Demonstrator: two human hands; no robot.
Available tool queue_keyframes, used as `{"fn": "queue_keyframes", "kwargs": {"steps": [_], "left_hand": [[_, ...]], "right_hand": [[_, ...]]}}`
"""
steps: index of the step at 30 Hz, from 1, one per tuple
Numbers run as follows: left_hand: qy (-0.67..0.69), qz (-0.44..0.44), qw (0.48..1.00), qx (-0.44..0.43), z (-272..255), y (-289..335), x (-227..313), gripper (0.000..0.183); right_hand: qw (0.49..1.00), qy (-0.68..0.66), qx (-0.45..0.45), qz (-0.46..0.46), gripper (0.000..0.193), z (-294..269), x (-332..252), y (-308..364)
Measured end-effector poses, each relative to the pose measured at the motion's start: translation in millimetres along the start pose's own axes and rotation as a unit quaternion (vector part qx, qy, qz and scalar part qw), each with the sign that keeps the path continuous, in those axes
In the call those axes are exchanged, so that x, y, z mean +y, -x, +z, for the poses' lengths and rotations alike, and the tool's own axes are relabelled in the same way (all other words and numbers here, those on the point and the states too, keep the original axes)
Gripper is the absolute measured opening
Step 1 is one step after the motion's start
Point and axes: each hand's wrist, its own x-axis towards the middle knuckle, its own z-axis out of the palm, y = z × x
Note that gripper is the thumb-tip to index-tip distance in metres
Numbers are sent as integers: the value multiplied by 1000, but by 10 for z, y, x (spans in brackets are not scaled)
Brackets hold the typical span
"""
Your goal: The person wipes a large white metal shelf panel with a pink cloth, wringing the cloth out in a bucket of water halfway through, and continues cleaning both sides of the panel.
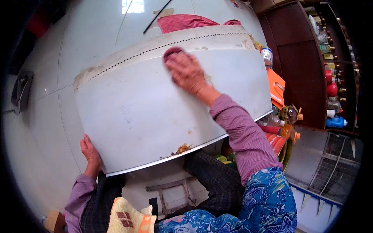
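Observation:
A large white panel (155, 105) lies tilted in front of me. A row of small dark holes runs along its far edge, and brown rust shows on its near edge. My right hand (187, 72) presses a dark red cloth (173, 51) onto the panel's upper middle; the hand is slightly blurred. At the panel's left edge, near its lower corner, my left hand (90, 152) grips the rim, thumb up, with some fingers hidden behind the edge.
A pinkish-red cloth (186, 23) lies on the tiled floor beyond the panel. To the right are an orange bag (275, 87), oil bottles (289, 114) and a dark wooden cabinet (291, 58) holding several bottles. A small stool (173, 190) stands below.

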Motion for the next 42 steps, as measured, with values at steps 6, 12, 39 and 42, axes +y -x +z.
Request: {"fn": "queue_keyframes", "kwargs": {"steps": [6,12,39,42], "left_hand": [[30,-15,999,-3,17,116,201,36],[30,-21,999,-23,-69,115,224,38],[45,-112,993,-20,2,76,278,45],[52,-117,991,-39,-40,37,248,45]], "right_hand": [[896,329,-150,257,44,-594,1807,845],[792,111,-52,598,56,-1370,2450,2743],[838,210,7,504,48,-1018,3239,1738],[888,156,22,432,50,-1117,3321,2004]]}}
